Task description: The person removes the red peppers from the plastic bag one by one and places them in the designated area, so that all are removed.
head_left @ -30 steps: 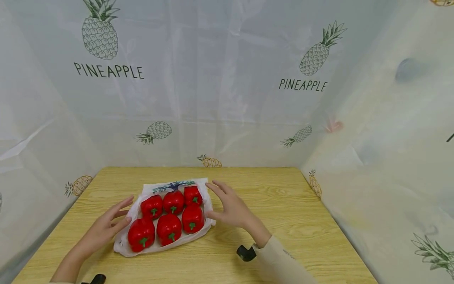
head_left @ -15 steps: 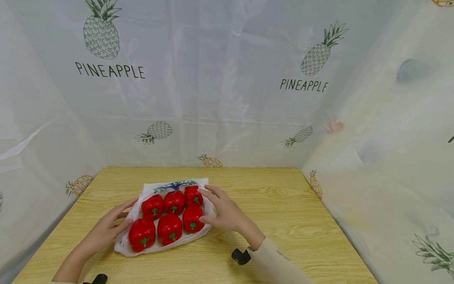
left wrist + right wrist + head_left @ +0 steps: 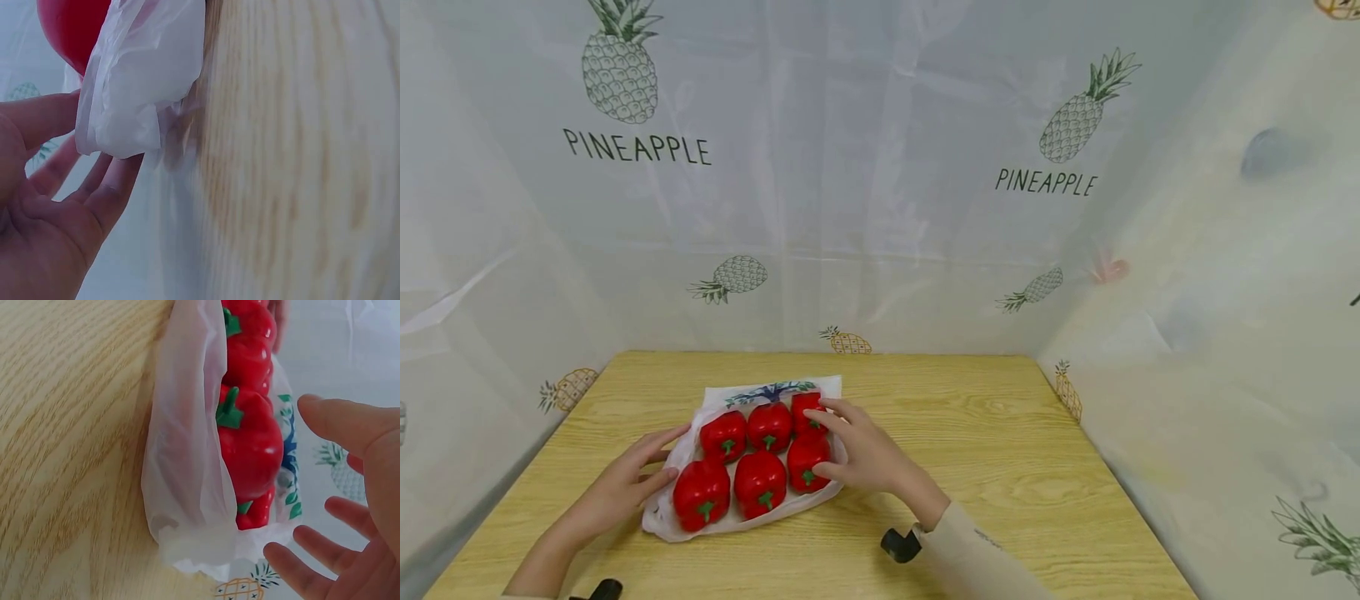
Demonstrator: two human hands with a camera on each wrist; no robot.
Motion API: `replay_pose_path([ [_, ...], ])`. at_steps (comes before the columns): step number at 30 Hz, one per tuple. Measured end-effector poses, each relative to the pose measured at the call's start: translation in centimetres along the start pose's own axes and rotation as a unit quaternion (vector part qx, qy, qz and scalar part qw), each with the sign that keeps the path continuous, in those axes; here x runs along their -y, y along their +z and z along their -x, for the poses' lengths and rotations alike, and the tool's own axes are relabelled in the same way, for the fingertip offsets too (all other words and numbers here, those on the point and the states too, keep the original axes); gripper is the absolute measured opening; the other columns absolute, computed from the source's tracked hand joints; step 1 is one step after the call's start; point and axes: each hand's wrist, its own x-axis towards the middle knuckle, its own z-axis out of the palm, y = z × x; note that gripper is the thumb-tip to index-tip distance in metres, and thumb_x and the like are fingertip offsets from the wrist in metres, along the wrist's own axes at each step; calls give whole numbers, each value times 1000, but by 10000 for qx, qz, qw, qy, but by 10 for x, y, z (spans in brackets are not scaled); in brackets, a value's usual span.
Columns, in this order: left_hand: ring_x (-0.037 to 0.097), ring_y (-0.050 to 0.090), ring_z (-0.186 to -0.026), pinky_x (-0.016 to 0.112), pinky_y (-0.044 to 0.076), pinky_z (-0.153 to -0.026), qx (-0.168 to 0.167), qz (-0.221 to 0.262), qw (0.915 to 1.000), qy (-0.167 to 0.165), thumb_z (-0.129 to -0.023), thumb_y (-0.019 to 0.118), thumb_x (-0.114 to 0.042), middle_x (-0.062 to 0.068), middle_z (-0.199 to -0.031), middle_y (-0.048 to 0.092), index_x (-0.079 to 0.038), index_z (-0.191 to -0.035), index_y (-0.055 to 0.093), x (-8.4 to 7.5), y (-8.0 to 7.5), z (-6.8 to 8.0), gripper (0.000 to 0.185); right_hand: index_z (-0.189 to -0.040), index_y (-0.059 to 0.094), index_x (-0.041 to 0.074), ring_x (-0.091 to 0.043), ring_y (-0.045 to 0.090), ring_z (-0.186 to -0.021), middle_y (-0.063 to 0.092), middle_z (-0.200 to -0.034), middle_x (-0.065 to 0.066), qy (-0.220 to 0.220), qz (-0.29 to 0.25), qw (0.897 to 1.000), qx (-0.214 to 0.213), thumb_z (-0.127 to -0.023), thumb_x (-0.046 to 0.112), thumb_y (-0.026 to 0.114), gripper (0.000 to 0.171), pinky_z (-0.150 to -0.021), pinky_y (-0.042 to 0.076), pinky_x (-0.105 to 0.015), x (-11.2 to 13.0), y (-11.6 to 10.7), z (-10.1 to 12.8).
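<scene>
Several red bell peppers [image 3: 761, 483] with green stems lie in two rows of three on a white plastic bag [image 3: 658, 518], whose crinkled edges rise around them. My left hand [image 3: 617, 487] is at the bag's left side, fingers loosely spread; in the left wrist view its thumb and fingers reach behind the bag's edge [image 3: 144, 62]. On the other side, my right hand [image 3: 868, 454] hovers with spread fingers over the right-hand peppers, partly covering the far right one [image 3: 805, 408]. In the right wrist view a gap shows between the thumb [image 3: 337, 419] and the nearest pepper [image 3: 253, 450].
The bag lies on a wood-grain table [image 3: 1000, 467], left of its middle. A pale curtain [image 3: 880, 167] printed with pineapples surrounds the table at the back and both sides. A black device [image 3: 901, 546] sits at the right wrist.
My right hand has moved left, from beside the bag's right edge to over the right-hand peppers. The left hand has barely moved, and the peppers stay in place.
</scene>
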Motion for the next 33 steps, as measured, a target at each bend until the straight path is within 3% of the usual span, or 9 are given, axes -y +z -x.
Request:
replay_pose_path([
  [9, 53, 57, -125, 23, 57, -83, 150, 244, 9996, -52, -103, 68, -7, 27, -159, 40, -10, -163, 40, 4, -1, 2, 66, -157, 53, 21, -27, 44, -147, 43, -165, -7, -86, 3, 9996, 261, -96, 28, 82, 68, -112, 49, -40, 3, 9, -6],
  [15, 28, 63, -118, 26, 59, -81, 187, 330, 9991, -175, -103, 68, -6, 24, -159, 40, -11, -164, 39, 6, -1, 3, 68, -155, 56, 22, -25, 47, -145, 46, -162, -6, 2, 54, 9991, 414, -97, 27, 81, 63, -111, 50, -38, 4, 13, -8],
  [18, 29, 63, -119, 26, 59, -81, 228, 414, 9987, -187, -103, 68, -6, 25, -160, 39, -11, -164, 38, 7, -1, 3, 68, -153, 58, 23, -24, 47, -144, 47, -161, -5, 30, 85, 9988, 492, -96, 25, 81, 61, -111, 50, -37, 2, 16, -8],
  [21, 46, 61, -120, 27, 59, -81, 294, 545, 9979, -171, -103, 67, -4, 27, -161, 36, -10, -164, 37, 6, -1, 2, 68, -151, 60, 25, -23, 47, -144, 48, -160, -3, 39, 156, 9983, 567, -97, 24, 81, 58, -112, 49, -37, 1, 18, -10],
  [23, 48, 61, -120, 27, 60, -81, 324, 600, 9976, -155, -103, 66, -3, 28, -161, 35, -9, -164, 36, 6, -2, 2, 68, -149, 62, 25, -23, 47, -143, 49, -160, -3, 4, 169, 9980, 607, -97, 23, 80, 55, -112, 49, -37, 0, 20, -10],
  [33, 39, 67, -115, 26, 60, -82, 375, 657, 9970, -166, -104, 67, -4, 29, -160, 36, -8, -164, 36, 9, -3, 0, 68, -139, 70, 23, -21, 51, -137, 56, -152, -4, -31, 30, 9971, 757, -98, 19, 79, 43, -110, 49, -32, -1, 21, -12],
])
